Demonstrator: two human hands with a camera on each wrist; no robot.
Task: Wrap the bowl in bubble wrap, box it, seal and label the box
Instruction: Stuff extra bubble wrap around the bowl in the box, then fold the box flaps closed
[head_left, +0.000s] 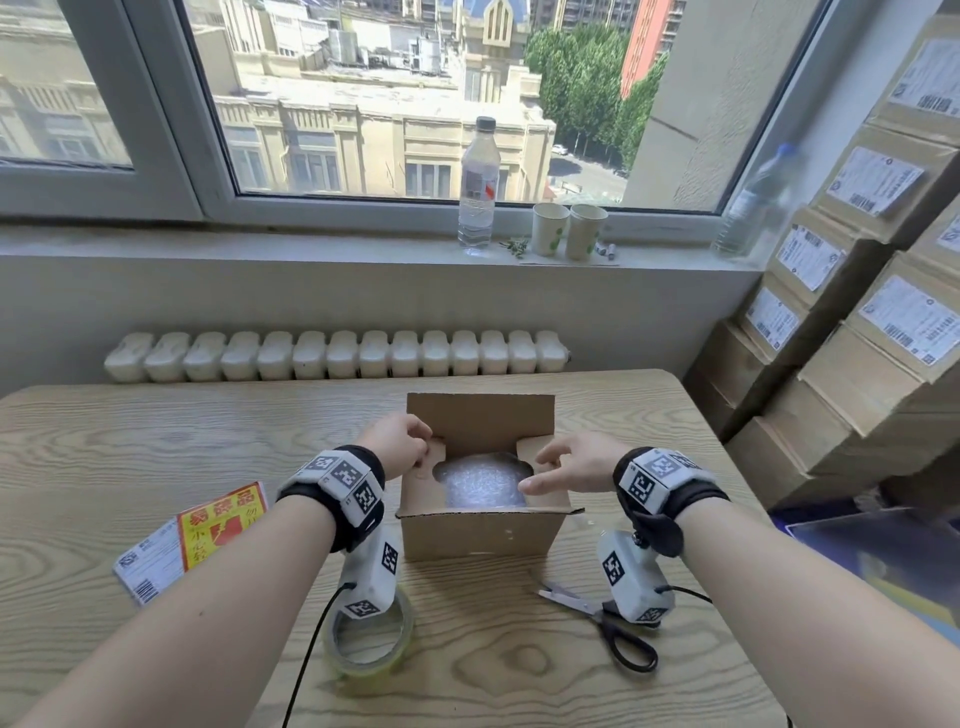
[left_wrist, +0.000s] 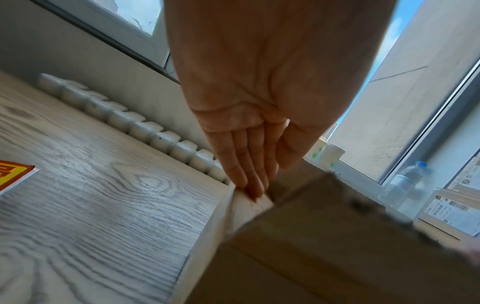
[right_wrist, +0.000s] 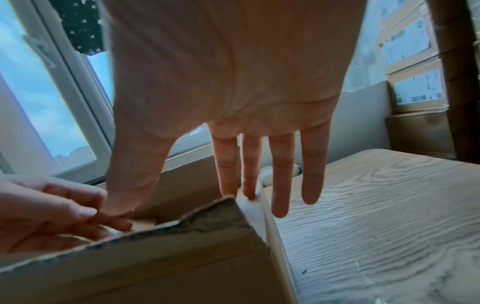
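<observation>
- Since the bowl (head_left: 483, 480) already sits inside the open cardboard box (head_left: 480, 535), swathed in bubble wrap so that only the bubbly bundle shows, the wrapping and boxing appear done and the closing of the box is the step in hand.
- The box stands near the middle of the tabletop (head_left: 156, 441), its back flap upright and its two side flaps leaning inward over the bundle.
- The left hand (head_left: 400, 439) has its grip on the left side flap (head_left: 434, 454): in the head view the fingers curl round the flap's edge, seemingly pinching it.
- The right hand (head_left: 574, 467) is released, fingers straight; the right wrist view shows two fingertips (right_wrist: 250, 191) touching the box's right edge while the thumb reaches inward toward the right side flap (head_left: 540, 457).
- The next move likely calls for pressing both side flaps flat over the bundle, then folding the back and front flaps down, without crushing the wrap.
- Sealing is not yet begun: the roll of tape (head_left: 369, 639) lies on the tabletop in front of the box to the left, the scissors (head_left: 602, 623) to the right.
- A red-and-yellow sticker (head_left: 221, 525) and a white label (head_left: 145, 564) lie well apart to the left, unused.
</observation>
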